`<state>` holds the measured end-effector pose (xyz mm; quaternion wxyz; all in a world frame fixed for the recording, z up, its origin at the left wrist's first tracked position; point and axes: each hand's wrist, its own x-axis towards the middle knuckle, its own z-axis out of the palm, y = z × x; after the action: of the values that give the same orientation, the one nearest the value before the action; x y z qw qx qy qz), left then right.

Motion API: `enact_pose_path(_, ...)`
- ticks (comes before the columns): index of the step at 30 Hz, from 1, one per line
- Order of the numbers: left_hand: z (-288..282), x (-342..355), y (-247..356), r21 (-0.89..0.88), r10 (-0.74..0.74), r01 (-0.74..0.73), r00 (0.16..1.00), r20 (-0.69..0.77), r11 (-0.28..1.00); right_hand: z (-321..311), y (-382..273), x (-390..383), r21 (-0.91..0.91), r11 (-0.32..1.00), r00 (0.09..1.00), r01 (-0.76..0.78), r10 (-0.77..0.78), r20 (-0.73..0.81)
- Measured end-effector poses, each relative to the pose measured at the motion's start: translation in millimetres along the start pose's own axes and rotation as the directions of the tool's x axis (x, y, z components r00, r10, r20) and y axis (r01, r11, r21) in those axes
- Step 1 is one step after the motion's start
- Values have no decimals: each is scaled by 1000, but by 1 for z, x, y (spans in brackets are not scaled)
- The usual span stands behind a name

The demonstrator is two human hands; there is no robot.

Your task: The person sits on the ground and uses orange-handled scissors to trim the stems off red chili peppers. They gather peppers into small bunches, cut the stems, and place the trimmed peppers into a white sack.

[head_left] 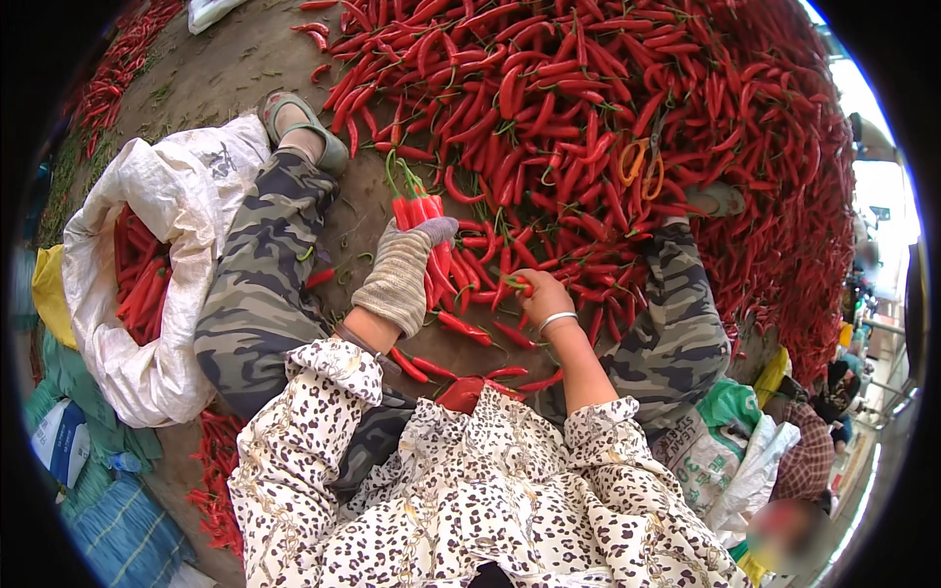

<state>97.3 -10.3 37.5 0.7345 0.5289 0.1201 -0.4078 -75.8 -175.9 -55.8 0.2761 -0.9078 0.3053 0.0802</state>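
Observation:
My left hand point(404, 269), in a knitted beige glove, grips a bunch of red chili peppers point(423, 218) with their green stems pointing up. My bare right hand point(541, 294), a silver bangle on the wrist, closes on a single red chili point(518, 284) at the near edge of the big heap of red chilies point(608, 108) spread over the ground in front of me. My legs in camouflage trousers stretch out to either side of the hands.
A white sack point(147, 294) partly filled with chilies lies open at my left. Orange-handled scissors point(640, 162) rest on the heap. Bags point(730, 451) and another seated person point(809, 456) are at the lower right. Loose chilies lie by my left hip.

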Motion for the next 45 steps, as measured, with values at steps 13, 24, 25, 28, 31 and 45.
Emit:
enact_pose_path(13, 3, 2, -2, -12, 58, -58, 998, 18, 998, 44, -8, 40, 44, 925, 920, -378, 380, -95)
enact_pose_path(24, 3, 0, 2, -4, 34, -34, 999, -3, 999, 14, -41, 3, 110, 933, 940, -342, 342, 14)
enact_pose_path(25, 5, -1, 2, -2, 24, -24, 1000, -3, 1000, 16, -23, 7, 99, 978, 968, -184, 198, -155)
enact_pose_path(28, 8, -1, 3, -2, 22, -22, 1000, -12, 1000, 10, -1, 27, -6, 1000, 904, -6, 3, -428)
enact_pose_path(31, 5, 6, 0, 17, 26, -25, 999, -40, 1000, 20, 12, 44, -106, 984, 959, -145, 113, -260)
enact_pose_path(45, 2, -3, -20, 37, -111, 105, 972, 209, 994, -31, -76, -9, 951, -34, 948, -309, 73, 310)
